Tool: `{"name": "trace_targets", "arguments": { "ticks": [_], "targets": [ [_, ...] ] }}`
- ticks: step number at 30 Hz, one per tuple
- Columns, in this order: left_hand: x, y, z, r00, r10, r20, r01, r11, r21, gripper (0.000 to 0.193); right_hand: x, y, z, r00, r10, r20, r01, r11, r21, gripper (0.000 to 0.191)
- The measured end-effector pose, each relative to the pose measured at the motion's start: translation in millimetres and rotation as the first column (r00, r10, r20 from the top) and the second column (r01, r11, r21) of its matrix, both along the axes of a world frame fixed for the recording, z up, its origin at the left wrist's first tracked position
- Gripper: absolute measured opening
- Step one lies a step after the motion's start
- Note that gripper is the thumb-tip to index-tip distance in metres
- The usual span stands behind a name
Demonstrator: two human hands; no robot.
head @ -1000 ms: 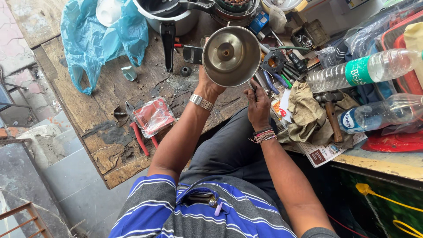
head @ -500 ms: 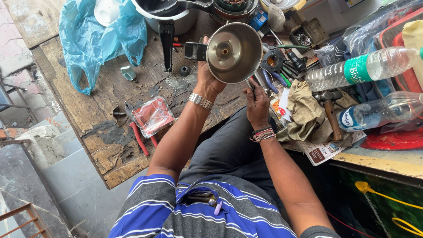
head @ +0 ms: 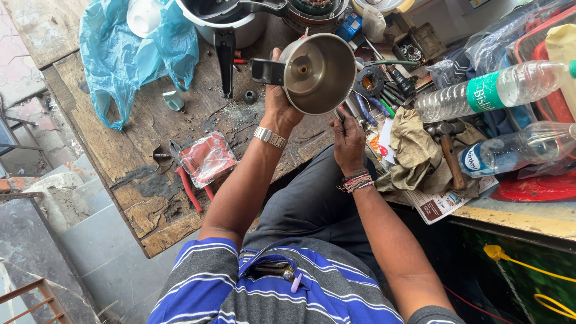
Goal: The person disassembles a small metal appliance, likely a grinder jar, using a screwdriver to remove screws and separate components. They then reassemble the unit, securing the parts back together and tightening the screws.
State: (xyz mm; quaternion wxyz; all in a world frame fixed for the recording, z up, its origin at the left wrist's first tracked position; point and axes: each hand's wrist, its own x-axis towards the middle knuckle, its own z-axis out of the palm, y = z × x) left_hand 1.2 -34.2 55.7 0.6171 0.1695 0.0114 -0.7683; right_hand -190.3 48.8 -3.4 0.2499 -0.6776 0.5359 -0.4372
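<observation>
My left hand (head: 279,107) grips a steel mixer jar (head: 318,72) by its base, next to its black handle (head: 268,71). It holds the jar above the wooden bench (head: 150,156) with the open mouth tilted toward me. My right hand (head: 349,141) is just below the jar at the bench edge, fingers closed around a thin metal tool (head: 338,114) that points up at the jar's rim. A heap of pliers and screwdrivers (head: 384,96) lies right of the jar.
A blue plastic bag (head: 132,54) lies at the back left, a pressure cooker (head: 231,24) behind the jar. Red-handled pliers (head: 189,186) and a red packet (head: 207,157) sit near the front edge. Two water bottles (head: 498,90), a hammer (head: 449,153) and a cloth (head: 417,150) crowd the right.
My left hand has turned the jar, so its black handle now shows on the left and the mouth faces me more. The right hand stayed at the bench edge.
</observation>
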Motion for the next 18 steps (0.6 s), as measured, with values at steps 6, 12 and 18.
{"name": "trace_targets", "arguments": {
  "ticks": [6,12,18],
  "targets": [
    [11.4,3.1,26.1,0.759,0.185,0.624,-0.051,0.973,-0.226,0.086,-7.1,-2.8,-1.5,0.993,-0.045,-0.107,0.044,0.999,-0.004,0.026],
    [9.3,34.8,59.8,-0.161,0.849,0.504,0.346,0.527,-0.776,0.100,-8.4,-4.6,4.8,0.999,-0.026,-0.022,0.026,0.999,-0.031,0.030],
    [1.4,43.3,71.1,-0.130,0.908,0.398,0.393,0.416,-0.820,0.094,-11.2,-6.4,5.5,0.999,-0.034,0.036,0.035,0.998,-0.049,0.028]
  ]
}}
